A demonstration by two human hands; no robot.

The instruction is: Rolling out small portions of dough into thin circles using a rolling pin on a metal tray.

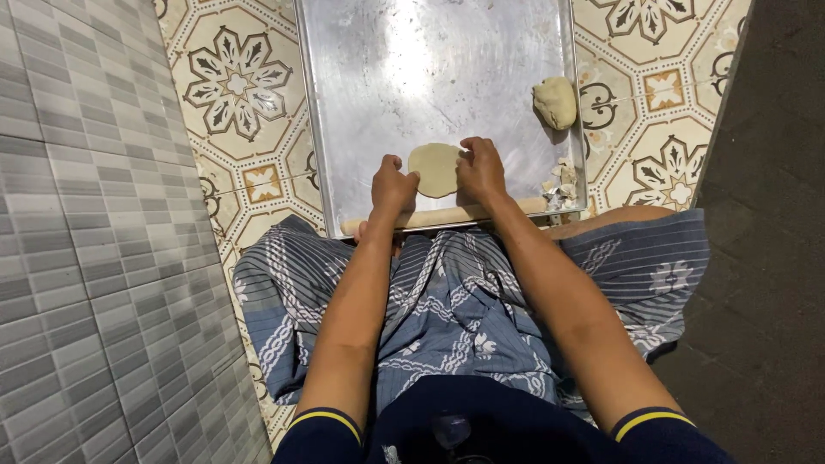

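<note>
Down low, left hand (394, 183) and right hand (481, 168), fingers curled together, pinching flat dough disc (436, 167) on metal tray (361, 129); rolling pin (447, 216) parked near, within reach.

Dough lump (555, 102): pale, far right of metal tray (369, 69) | crumpled scraps (559, 185): tray's near right corner | patterned floor tiles (236, 86): cream, floral | grey tiled wall (77, 258): left | blue patterned cloth (447, 301): over lap
</note>
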